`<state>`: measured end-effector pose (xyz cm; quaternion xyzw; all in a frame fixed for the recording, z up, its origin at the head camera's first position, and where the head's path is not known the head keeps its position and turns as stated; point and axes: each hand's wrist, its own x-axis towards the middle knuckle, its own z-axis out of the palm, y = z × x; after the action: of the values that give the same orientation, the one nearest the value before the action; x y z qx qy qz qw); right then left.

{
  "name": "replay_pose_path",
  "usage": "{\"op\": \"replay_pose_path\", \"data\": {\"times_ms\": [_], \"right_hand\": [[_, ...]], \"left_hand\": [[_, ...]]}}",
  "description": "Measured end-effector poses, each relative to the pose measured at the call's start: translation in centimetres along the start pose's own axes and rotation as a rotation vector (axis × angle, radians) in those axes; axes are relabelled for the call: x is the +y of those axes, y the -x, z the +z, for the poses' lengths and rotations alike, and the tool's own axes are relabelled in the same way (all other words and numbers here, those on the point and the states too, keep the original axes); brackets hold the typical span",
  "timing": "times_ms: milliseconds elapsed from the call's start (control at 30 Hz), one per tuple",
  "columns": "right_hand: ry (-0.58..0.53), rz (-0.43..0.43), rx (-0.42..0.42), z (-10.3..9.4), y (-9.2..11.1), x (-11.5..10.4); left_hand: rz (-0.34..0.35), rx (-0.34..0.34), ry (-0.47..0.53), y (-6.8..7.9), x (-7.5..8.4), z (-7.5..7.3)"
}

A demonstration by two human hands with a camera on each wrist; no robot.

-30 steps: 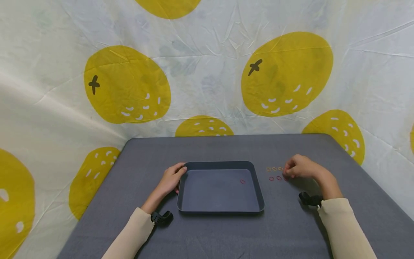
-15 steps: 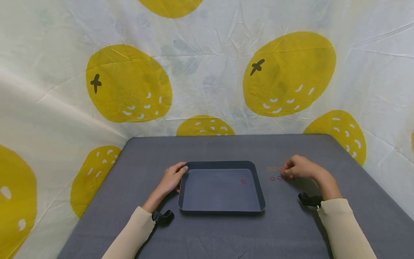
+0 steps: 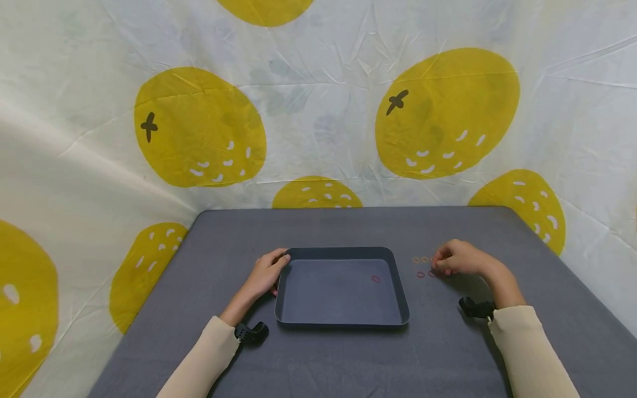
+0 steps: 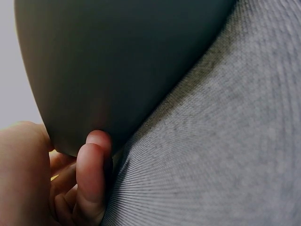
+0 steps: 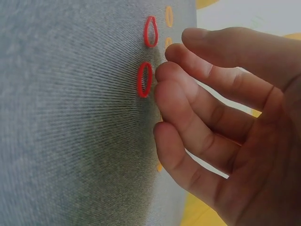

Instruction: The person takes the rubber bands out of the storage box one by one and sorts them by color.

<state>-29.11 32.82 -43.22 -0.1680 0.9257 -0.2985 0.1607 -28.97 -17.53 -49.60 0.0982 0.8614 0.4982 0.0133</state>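
A dark grey rectangular tray lies on the table, with one red rubber band inside near its right side. My left hand grips the tray's far left corner, thumb over the rim and fingers against the outer wall. Right of the tray, my right hand is low over the table, fingers loosely bent. In the right wrist view its fingertips are beside a red rubber band, with another red band farther off. No band shows between thumb and fingers. Orange rubber bands form a row behind, partly hidden by the hand.
Grey cloth covers the table. A white curtain with large yellow fruit prints hangs behind and beside it. Each wrist wears a black strap-mounted device, such as the right wrist device.
My right hand has shifted slightly left along the bands, toward the middle red one. The left hand stays on the tray corner. The head view has shifted slightly.
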Motion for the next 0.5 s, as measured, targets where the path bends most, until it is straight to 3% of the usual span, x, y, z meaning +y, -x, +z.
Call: {"op": "replay_pose_path", "data": {"times_ms": [500], "right_hand": [[-0.012,-0.018,-0.027,0.31,-0.22,0.0]], "left_hand": [[0.011,-0.004,0.006,-0.04,-0.3,0.01]]}}
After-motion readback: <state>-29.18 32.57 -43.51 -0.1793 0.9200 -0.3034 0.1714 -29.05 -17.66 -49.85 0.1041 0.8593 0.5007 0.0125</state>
